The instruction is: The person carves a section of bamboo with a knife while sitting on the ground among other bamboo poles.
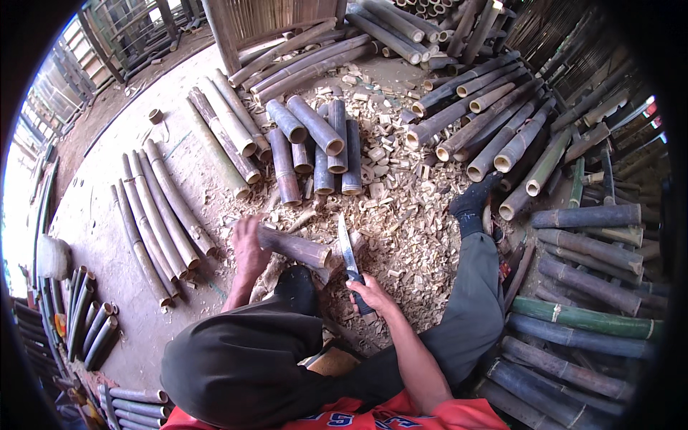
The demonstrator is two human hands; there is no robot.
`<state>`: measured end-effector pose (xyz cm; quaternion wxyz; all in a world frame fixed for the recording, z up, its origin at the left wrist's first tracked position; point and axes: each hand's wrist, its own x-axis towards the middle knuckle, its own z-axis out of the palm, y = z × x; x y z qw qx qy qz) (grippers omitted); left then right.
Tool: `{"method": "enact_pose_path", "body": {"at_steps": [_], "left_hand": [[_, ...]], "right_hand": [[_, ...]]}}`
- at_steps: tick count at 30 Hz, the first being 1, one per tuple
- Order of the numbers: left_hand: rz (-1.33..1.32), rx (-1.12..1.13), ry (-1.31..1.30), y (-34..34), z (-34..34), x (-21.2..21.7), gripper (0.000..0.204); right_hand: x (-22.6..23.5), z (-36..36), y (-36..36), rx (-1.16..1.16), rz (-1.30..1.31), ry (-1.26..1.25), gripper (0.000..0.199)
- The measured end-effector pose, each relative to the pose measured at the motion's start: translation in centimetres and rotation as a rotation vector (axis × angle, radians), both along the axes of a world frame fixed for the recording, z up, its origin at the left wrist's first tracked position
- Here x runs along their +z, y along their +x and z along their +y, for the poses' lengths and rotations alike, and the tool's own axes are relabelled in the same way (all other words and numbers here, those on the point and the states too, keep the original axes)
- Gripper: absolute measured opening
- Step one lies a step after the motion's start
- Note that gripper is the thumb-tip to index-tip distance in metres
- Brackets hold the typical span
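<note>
My left hand (249, 247) is closed around the far left end of a short bamboo section (295, 248), whose cut end points right. The section lies slanted just above my dark-socked foot (297, 287), near a wooden support that is partly hidden under it. In my right hand (370, 292) is a long knife (347, 244), gripped by its black handle. Its blade points up and away, to the right of the section's cut end and apart from it. Beyond both hands, several short cut bamboo sections (315, 129) lie bundled together.
Pale wood chips (408, 215) cover the ground in front. Long bamboo poles (154, 215) lie to the left, and more poles (494, 115) fan out at the far right. Stacked bamboo (580, 315) fills the right side beside my outstretched leg (466, 294). A wooden post (221, 36) stands behind.
</note>
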<state>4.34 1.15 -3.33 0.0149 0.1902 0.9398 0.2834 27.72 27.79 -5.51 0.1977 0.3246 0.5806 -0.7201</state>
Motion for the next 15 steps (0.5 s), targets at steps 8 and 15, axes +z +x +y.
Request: {"method": "enact_pose_path", "body": {"at_steps": [8, 15], "left_hand": [[0.017, -0.315, 0.059, 0.4, 4.6, 3.5, 0.064], [-0.500, -0.001, 1.132, -2.6, 3.1, 10.3, 0.059]], "right_hand": [[-0.8, -1.2, 0.9, 0.009, 0.141, 0.592, 0.038], [3.9, -0.4, 1.2, 0.371, 0.172, 0.827, 0.050]]}}
